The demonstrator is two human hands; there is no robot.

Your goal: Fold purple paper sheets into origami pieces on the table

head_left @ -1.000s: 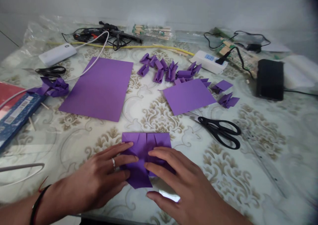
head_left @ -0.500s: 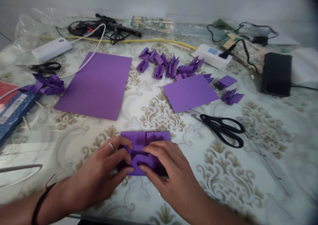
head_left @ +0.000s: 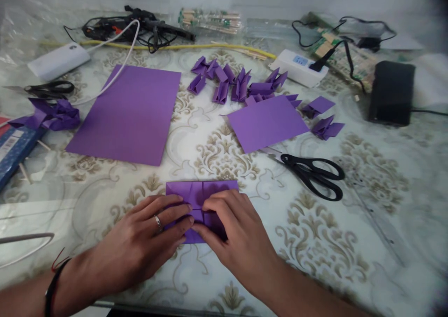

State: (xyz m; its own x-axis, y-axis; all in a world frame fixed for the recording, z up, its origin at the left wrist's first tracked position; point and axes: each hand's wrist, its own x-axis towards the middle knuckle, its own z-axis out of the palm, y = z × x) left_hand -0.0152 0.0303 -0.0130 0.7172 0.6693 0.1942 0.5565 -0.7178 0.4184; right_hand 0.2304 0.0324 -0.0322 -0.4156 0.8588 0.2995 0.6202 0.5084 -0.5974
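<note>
A small folded sheet of purple paper [head_left: 185,189] lies on the table in front of me, with crease lines meeting near its middle. My left hand [head_left: 150,228] rests flat across its left half, fingers stretched out and slightly apart. Over the right half, my right hand [head_left: 234,223] has its thumb and fingertips bent together at the middle crease, gripping the paper there. Both hands cover much of the lower part. Beyond them lie a large purple sheet [head_left: 129,116] and a smaller purple sheet [head_left: 268,123]. Several folded purple paper pieces [head_left: 241,86] sit behind the smaller one.
Black-handled scissors [head_left: 311,172] lie right of my hands, near a clear ruler [head_left: 378,223]. Another pair of scissors [head_left: 49,88], a crumpled purple paper shape [head_left: 58,114] and a blue box [head_left: 17,151] are at left. Behind stand a power strip [head_left: 297,70] and a white power bank [head_left: 59,60].
My left fingers have gone from curled at the fold to lying flat on the paper. The middle flaps, raised before, now lie flatter. The right hand has hardly shifted.
</note>
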